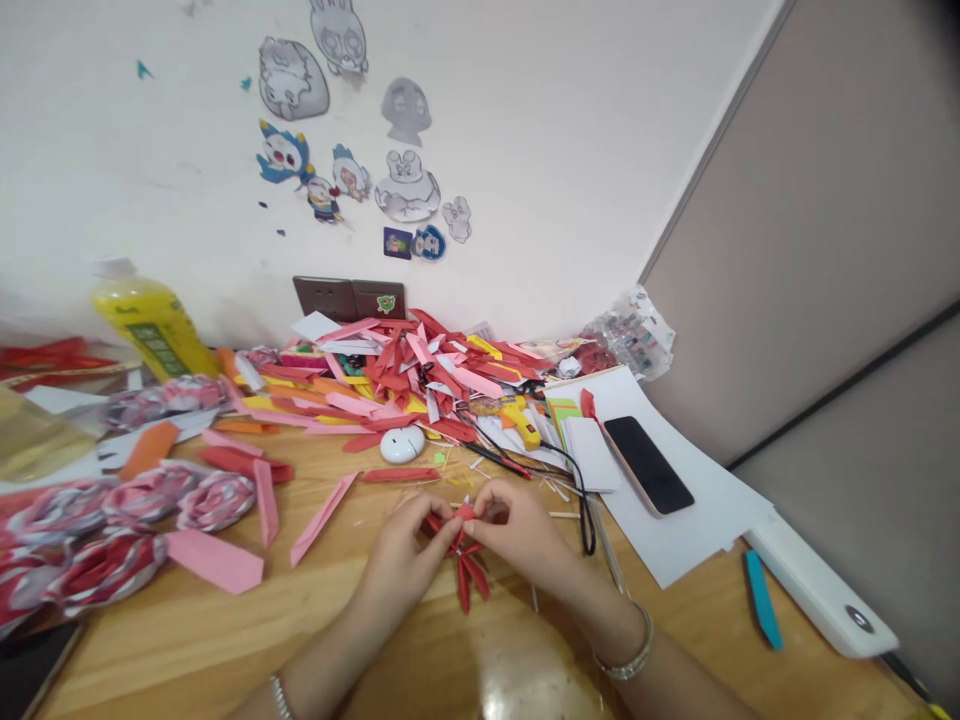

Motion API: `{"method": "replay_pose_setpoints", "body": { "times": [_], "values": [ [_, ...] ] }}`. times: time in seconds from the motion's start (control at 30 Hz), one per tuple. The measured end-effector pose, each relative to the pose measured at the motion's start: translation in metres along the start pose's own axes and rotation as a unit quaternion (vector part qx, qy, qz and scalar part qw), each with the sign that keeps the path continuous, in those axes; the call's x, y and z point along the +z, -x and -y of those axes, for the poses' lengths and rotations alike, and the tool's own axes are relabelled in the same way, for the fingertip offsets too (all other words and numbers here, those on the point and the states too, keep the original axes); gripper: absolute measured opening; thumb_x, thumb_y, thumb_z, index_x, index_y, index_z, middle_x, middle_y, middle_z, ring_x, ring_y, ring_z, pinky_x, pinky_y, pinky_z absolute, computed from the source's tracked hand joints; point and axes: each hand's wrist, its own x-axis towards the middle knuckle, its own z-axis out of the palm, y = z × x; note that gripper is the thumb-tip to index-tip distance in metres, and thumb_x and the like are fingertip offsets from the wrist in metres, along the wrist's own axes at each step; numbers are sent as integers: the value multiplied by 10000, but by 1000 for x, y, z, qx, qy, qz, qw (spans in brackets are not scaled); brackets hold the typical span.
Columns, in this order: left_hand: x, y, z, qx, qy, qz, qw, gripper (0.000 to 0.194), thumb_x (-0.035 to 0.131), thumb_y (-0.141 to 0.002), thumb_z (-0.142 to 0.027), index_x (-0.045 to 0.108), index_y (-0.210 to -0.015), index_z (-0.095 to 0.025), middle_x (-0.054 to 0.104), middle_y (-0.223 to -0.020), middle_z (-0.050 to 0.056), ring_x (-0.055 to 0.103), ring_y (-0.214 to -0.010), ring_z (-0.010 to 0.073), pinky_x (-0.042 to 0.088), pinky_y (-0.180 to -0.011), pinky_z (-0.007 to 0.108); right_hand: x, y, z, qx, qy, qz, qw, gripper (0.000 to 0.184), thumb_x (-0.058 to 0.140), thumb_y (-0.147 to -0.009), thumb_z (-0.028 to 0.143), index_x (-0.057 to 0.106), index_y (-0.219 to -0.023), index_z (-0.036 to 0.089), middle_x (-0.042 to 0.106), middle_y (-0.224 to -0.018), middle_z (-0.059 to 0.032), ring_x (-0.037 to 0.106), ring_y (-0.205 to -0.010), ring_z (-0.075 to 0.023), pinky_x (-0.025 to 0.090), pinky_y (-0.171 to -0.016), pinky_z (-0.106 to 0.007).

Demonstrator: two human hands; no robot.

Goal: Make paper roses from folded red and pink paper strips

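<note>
A red folded-paper flower (471,580) with pointed petals is held between my two hands, just above the wooden table. My left hand (412,545) pinches its left side between thumb and fingers. From the other side, my right hand (517,535) pinches the upper part near the centre. The fingertips almost meet, so the middle of the flower is partly hidden. Beyond the hands lie a red folded paper strip (401,475) and a white earbud case (402,444). A pink folded strip (322,518) rests to the left of my left hand.
A heap of red, pink, orange and yellow folded papers (405,365) lies along the wall. A yellow glue gun (517,420) with a black cable sits beside it. Rightward are a phone (649,465) on white sheets and a teal tool (763,600). Rolled roses (216,497) and a bottle (154,320) stand left.
</note>
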Motion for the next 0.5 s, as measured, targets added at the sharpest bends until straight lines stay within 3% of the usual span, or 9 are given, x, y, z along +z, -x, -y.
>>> {"method": "replay_pose_setpoints", "body": {
  "times": [0.17,0.33,0.4,0.5],
  "values": [
    [-1,2,2,74,-70,-10,995,194,530,-795,-308,577,-642,-199,614,-648,16,565,-641,178,449,-619,294,3,3,7,-24,100,-39,994,128,569,-656,69,522,-612,180,533,-575,47,512,-543,-109,387,-520,-203],
    [-1,0,4,81,-112,10,990,125,524,-793,-248,632,-759,-196,662,-738,38,598,-716,201,461,-677,327,3,8,13,-146,253,-57,955,148,556,-700,65,525,-613,180,563,-660,8,509,-654,-143,355,-600,-244],
    [-1,0,4,84,-117,33,989,149,514,-796,-235,654,-759,-201,667,-729,39,597,-707,201,457,-674,326,2,7,11,-135,263,-56,954,149,552,-695,57,527,-615,180,572,-667,3,515,-665,-150,357,-609,-252],
    [-1,1,3,93,-126,34,987,193,495,-812,-238,650,-701,-206,653,-687,34,589,-692,200,443,-671,322,2,5,5,-59,179,-22,982,126,547,-684,58,561,-674,183,591,-664,14,539,-635,-143,382,-581,-235]
  ]
}}
